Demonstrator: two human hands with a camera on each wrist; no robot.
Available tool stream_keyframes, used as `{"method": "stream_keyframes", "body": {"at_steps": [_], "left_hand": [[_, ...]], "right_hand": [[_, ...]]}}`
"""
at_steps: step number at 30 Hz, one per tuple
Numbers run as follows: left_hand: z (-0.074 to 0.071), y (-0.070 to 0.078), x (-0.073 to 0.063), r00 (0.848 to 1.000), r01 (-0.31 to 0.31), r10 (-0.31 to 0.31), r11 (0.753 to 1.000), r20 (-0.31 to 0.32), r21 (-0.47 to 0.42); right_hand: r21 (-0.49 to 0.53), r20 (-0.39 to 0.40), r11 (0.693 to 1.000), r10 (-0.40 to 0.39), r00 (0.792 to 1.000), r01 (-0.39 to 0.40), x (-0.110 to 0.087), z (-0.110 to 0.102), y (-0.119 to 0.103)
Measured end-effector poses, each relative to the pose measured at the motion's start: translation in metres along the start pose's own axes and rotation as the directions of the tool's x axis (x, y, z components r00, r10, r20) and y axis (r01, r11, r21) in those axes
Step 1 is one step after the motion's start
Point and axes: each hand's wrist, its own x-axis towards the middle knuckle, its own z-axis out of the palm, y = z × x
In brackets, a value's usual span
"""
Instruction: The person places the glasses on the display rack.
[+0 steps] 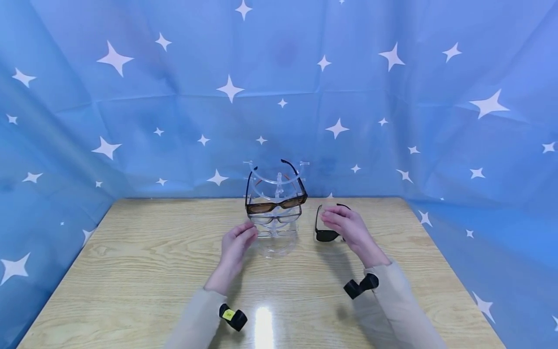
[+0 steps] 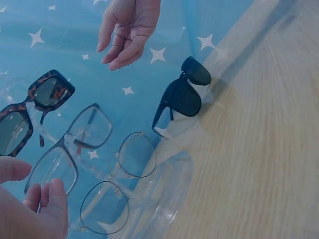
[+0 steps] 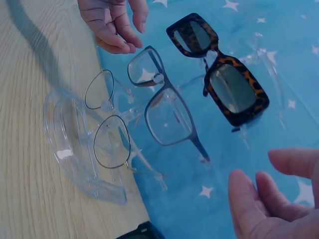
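Observation:
A clear plastic display stand (image 1: 275,253) holds three pairs of eyewear, one above another. Uppermost are tortoiseshell sunglasses (image 1: 261,208), then grey-framed eyeglasses (image 3: 167,83), and lowest the thin wire-rimmed eyeglasses (image 3: 112,142). My left hand (image 1: 237,243) is at the left side of the stand, close to one end of the grey-framed pair, its fingers loosely bent and holding nothing. To the right of the stand, my right hand (image 1: 348,225) hovers with thumb and fingers apart and nothing between them. Black sunglasses (image 2: 183,98) lie on the table near it, partly hidden by this hand in the head view.
The wood-grain table (image 1: 144,271) reaches back to a blue curtain (image 1: 279,63) with white stars. The stand's upper clear arms (image 1: 305,164) stick out on both sides, above the tortoiseshell pair. Each wrist wears a small black camera (image 1: 361,286).

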Motion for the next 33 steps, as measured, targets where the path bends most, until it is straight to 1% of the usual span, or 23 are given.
{"method": "stream_keyframes", "body": {"at_steps": [6,9,12,19,22,27,33], "left_hand": [[0.007,-0.009,-0.004,0.999,0.016,-0.017,1.000,0.035,0.023],[0.011,-0.014,-0.006,0.999,0.030,-0.031,0.999,0.041,0.025],[0.016,-0.018,-0.007,0.998,0.029,-0.031,0.999,0.053,0.026],[0.028,-0.026,-0.009,0.998,0.033,-0.038,0.996,0.056,0.083],[0.033,-0.029,-0.010,0.997,0.017,-0.024,0.994,0.070,0.108],[0.042,-0.036,-0.012,0.994,-0.002,-0.010,0.993,0.105,0.115],[0.057,-0.043,-0.017,0.991,0.003,-0.020,0.992,0.134,0.126]], "right_hand": [[0.033,-0.011,0.999,-0.013,1.000,0.014,-0.005,-0.010,0.004],[0.036,-0.014,0.999,-0.016,1.000,0.016,-0.006,-0.015,0.006],[0.043,-0.019,0.999,-0.012,1.000,0.013,-0.008,-0.019,0.008],[0.089,-0.027,0.996,-0.022,0.999,0.025,-0.012,-0.030,0.012],[0.096,-0.031,0.995,-0.022,0.999,0.025,-0.013,-0.033,0.013],[0.110,-0.046,0.994,-0.021,0.999,0.026,-0.014,-0.040,0.016],[0.092,-0.059,0.995,-0.025,0.998,0.030,-0.015,-0.049,0.019]]}}
